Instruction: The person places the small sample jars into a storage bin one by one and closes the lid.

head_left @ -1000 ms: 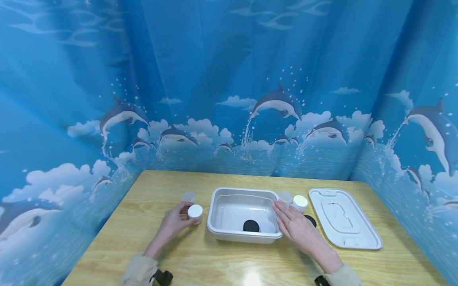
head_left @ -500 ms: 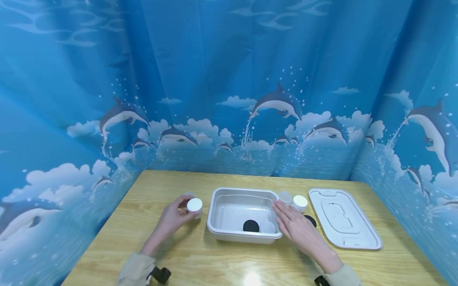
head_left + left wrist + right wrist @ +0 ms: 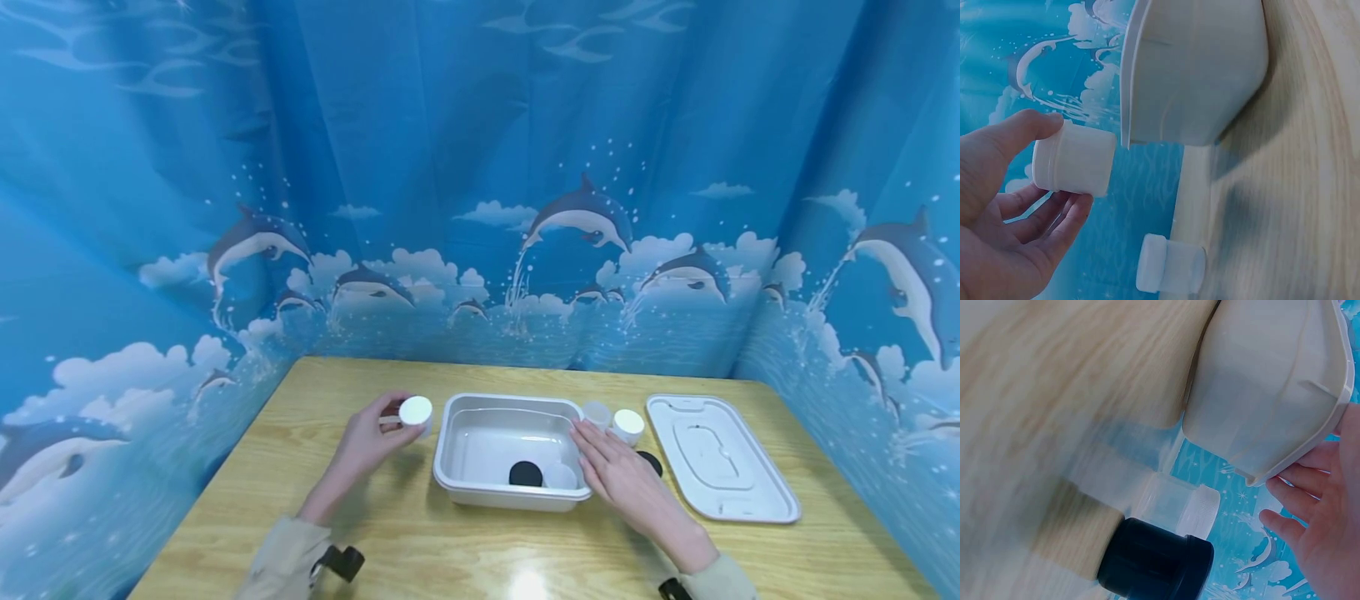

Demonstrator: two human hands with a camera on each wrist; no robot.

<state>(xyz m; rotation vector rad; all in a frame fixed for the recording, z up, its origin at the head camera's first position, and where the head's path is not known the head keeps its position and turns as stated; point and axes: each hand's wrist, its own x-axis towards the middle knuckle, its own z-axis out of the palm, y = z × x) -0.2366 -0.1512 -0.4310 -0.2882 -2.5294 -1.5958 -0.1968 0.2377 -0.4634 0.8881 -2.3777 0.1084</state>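
A white screw-lid jar (image 3: 1079,159) is pinched between the thumb and fingers of my left hand (image 3: 371,433), raised above the table just left of the pale grey plastic box (image 3: 480,498). Below it, a translucent jar (image 3: 1172,264) with a white lid stands on the table; in the head view my hand hides it. My right hand (image 3: 618,471) lies with extended fingers on the box's right rim. Inside the box, a black-topped jar (image 3: 526,474) and a whitish translucent one (image 3: 560,476) sit near the front right.
Right of the box stand a clear jar (image 3: 597,414), a white jar (image 3: 628,423) and a black jar (image 3: 1154,559), partly behind my right hand in the head view. The box's flat lid (image 3: 738,492) lies farther right. A dolphin-print curtain (image 3: 480,208) hangs behind the table.
My left hand has lifted the white jar off the table and moved it slightly away from me, toward the box's left side. The right hand has stayed on the rim.
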